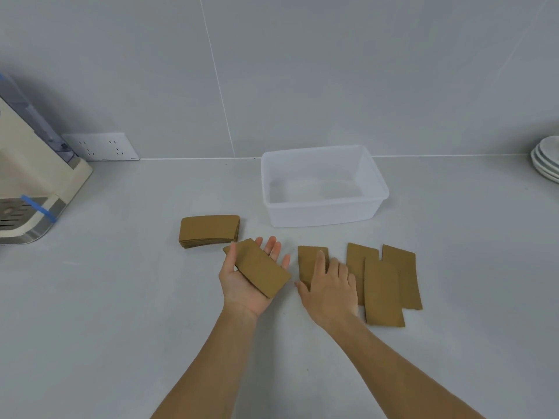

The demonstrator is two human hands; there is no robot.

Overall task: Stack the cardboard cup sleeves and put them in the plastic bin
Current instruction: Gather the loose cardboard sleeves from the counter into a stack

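Note:
My left hand (242, 285) is palm up with a flat brown cardboard sleeve (260, 269) lying across it, thumb at the sleeve's edge. My right hand (331, 285) rests palm down on another sleeve (308, 260) that lies on the counter. To its right, three more sleeves (384, 288) lie flat and partly overlap. A neat stack of sleeves (208, 231) sits just beyond my left hand. The clear plastic bin (320, 214) stands behind the sleeves, with nothing inside.
A cream coffee machine (27, 182) with blue tape stands at the left edge of the grey counter. A white wall socket (102, 146) is beside it. Stacked white plates (547, 161) sit at the far right by the wall.

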